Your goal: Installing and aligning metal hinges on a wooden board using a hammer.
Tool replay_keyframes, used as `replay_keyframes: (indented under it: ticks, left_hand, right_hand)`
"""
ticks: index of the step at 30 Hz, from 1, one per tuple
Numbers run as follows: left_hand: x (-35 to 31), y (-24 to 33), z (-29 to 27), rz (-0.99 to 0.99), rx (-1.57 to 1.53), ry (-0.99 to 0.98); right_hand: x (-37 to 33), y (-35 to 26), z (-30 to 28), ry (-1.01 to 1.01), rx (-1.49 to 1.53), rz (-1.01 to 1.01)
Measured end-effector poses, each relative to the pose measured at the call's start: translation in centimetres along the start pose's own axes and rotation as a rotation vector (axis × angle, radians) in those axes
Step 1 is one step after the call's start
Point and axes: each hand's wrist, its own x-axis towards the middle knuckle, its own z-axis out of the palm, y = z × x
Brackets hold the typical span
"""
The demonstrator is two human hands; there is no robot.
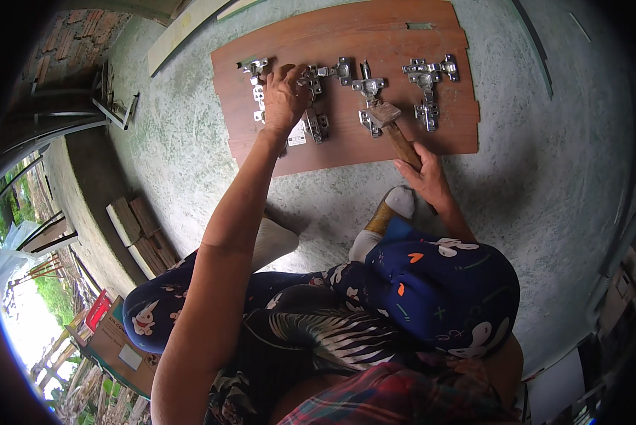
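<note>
Several silvery cabinet hinges lie in groups on a reddish-brown wooden board on the floor. My left hand is over the left group, its fingers bent and closed around a cabinet hinge, which they partly hide. In my right hand is a hammer, gripped by its wooden handle. Its blocky head rests by the hinges in the middle, where a dark pointed piece sticks up. A white label shows beside my left wrist.
My feet in light socks are just short of the board's near edge. Long strips lie on the grey concrete floor at the far left. Wooden blocks and a cardboard box stand to the left.
</note>
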Motion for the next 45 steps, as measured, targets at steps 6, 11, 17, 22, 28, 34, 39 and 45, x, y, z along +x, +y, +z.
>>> replay_keyframes:
  ticks: [6,11,17,22,28,34,39,45]
  left_hand:
    - [-1.4,2.2,-0.2,-0.047,-0.045,0.133]
    - [-3.1,1.0,-0.5,-0.096,-0.038,0.259]
    - [-5.7,-3.3,-1.6,-0.465,-0.136,0.390]
    - [-6.9,-6.0,-2.0,-0.590,-0.198,0.442]
    - [-7.0,-5.4,-2.4,-0.679,-0.308,0.298]
    - [-7.5,-4.1,-2.6,-0.577,-0.296,0.242]
    - [-7.7,-3.9,-3.0,-0.471,-0.226,0.157]
    - [-7.4,-3.8,-2.7,-0.519,-0.249,0.177]
  right_hand:
    - [-0.1,0.0,-0.1,0.017,0.001,0.014]
    - [0.0,-0.1,0.1,0.032,0.055,0.047]
    - [-0.1,-0.1,0.0,0.029,0.085,0.103]
    - [0.1,0.0,0.2,0.026,0.063,0.095]
    - [0.3,-0.5,0.3,0.006,0.047,0.092]
    - [0.2,-0.6,0.5,-0.014,0.074,0.103]
    - [0.2,-0.5,1.0,-0.002,0.075,0.081]
    - [0.1,-0.3,0.6,0.019,0.053,0.079]
